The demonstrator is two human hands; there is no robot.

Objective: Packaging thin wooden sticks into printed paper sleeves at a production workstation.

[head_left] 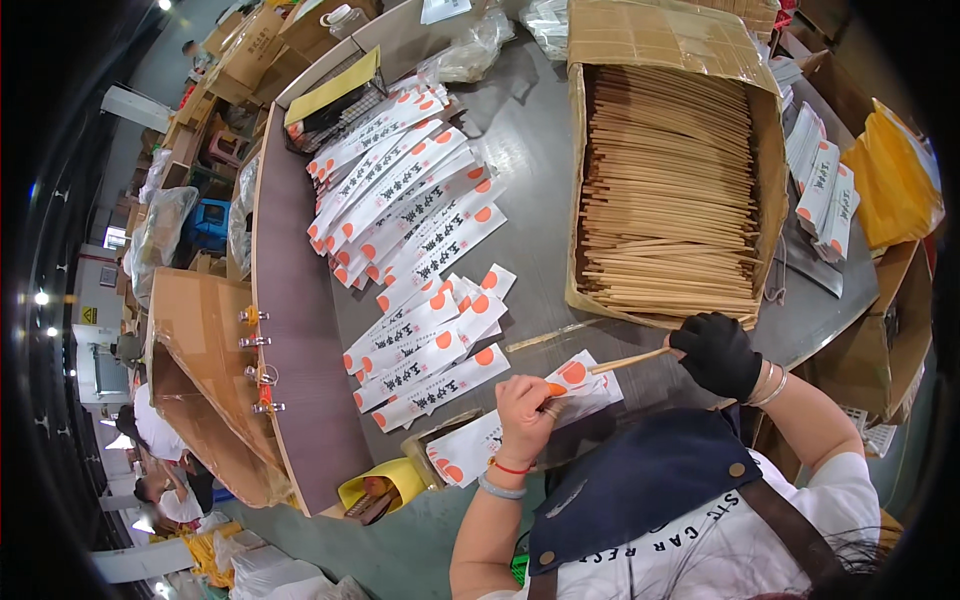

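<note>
My right hand (716,355), in a black glove, grips the right end of a pair of wooden chopsticks (632,360). Their other end points left, over white paper chopstick sleeves (462,447) with orange dots and dark lettering. Bare except for an orange patch at its fingertips, my left hand (525,415) is closed at the upper edge of these sleeves, pinching one. Its fingers hide where the chopstick tips and paper meet. Beyond it, filled sleeves (430,385) lie in overlapping rows. A cardboard box (675,35) full of loose chopsticks (668,190) stands ahead of my right hand.
A raised brown board (305,300) borders the grey table (535,190) on the left. A wire basket (345,105) stands at the far left corner, and a yellow container (385,485) hangs by the near edge. More sleeves (822,185) and a yellow bag (893,180) are at right.
</note>
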